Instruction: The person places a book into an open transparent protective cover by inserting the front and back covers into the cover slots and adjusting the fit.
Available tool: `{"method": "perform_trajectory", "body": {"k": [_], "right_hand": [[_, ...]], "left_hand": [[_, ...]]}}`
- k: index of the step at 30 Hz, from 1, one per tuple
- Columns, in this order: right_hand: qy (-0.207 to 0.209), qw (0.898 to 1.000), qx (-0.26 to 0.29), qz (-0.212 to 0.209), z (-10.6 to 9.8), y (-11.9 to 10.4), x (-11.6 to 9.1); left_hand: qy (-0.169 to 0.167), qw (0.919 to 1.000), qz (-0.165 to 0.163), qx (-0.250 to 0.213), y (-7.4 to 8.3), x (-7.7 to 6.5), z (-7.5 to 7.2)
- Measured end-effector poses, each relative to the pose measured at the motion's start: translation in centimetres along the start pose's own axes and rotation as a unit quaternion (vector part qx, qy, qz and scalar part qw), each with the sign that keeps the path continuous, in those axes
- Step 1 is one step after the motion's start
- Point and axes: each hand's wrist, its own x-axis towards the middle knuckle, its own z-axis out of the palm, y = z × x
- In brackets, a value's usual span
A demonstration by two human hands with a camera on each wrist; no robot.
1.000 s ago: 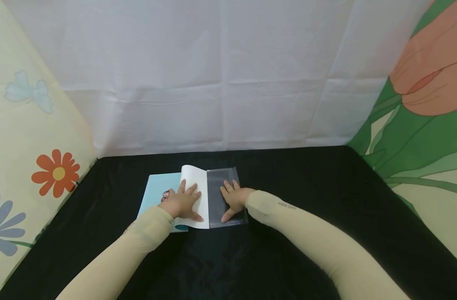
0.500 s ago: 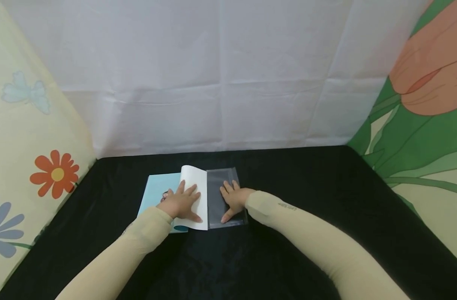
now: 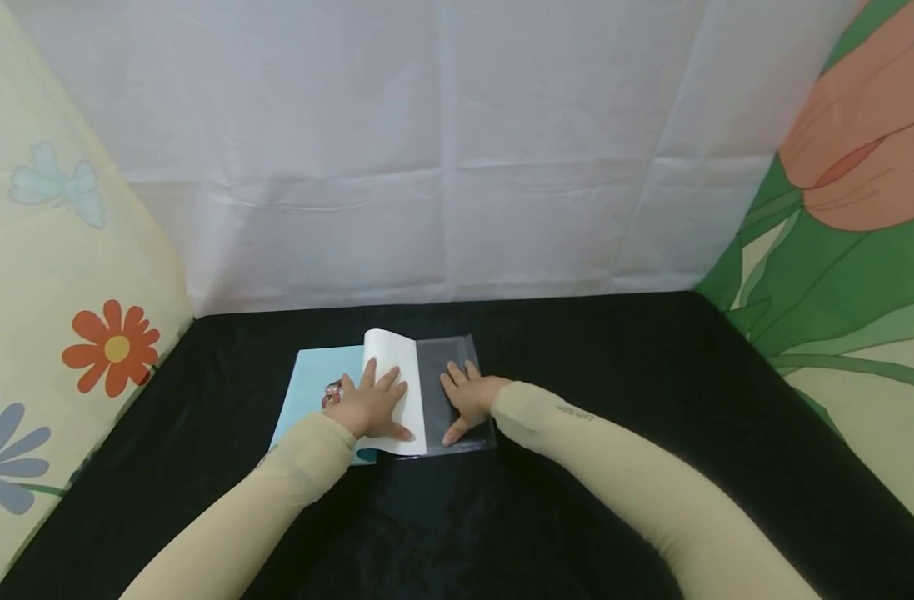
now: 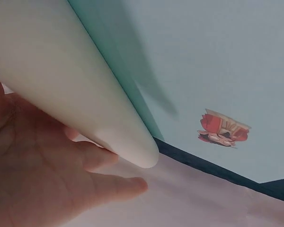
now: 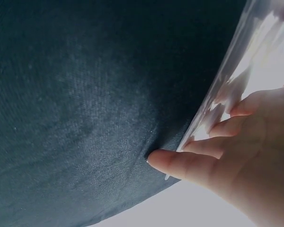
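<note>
**Two spread hands, one white leaf, one clear cover!**

And there it was, centre frame: the pale-blue thin paper booklet (image 3: 302, 387) lay left of middle, its glossy white folded-back leaf (image 3: 387, 346) curling over towards the right. Beside it, the flat clear plastic cover (image 3: 432, 354)! The left hand (image 3: 372, 407) pressed on the leaf, fingers straight and fanned; the right hand (image 3: 470, 402) rested just as widely spread upon the plastic. Neither had anything gripped!

Here was the key relation: the leaf's long free edge, running up the frame between the hands, met the plastic, with the left hand nearer. Over the plastic or tucked inside it? Impossible to tell! A plastic rim peeked out below the leaf's lower corner. The booklet's left edge faced black cloth on the counter (image 3: 614, 375), which stretched broadly right of the cover and towards the bottom of the frame.
</note>
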Motion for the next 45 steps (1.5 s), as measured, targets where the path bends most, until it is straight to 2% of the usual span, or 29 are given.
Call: {"method": "perform_trajectory", "body": {"k": [9, 20, 45], "right_hand": [[0.0, 1.0, 0.0, 0.001, 0.0, -0.1, -0.1], [0.006, 1.0, 0.01, -0.004, -0.1, 0.0, -0.3], [-0.005, 1.0, 0.002, 0.003, 0.1, 0.2, -0.1]], "left_hand": [[-0.007, 0.9999, 0.005, 0.013, 0.4, 0.2, 0.0], [0.0, 0.9999, 0.006, 0.013, 0.6, 0.2, 0.1], [-0.003, 0.9997, 0.015, 0.02, 1.4, 0.6, 0.4]]}}
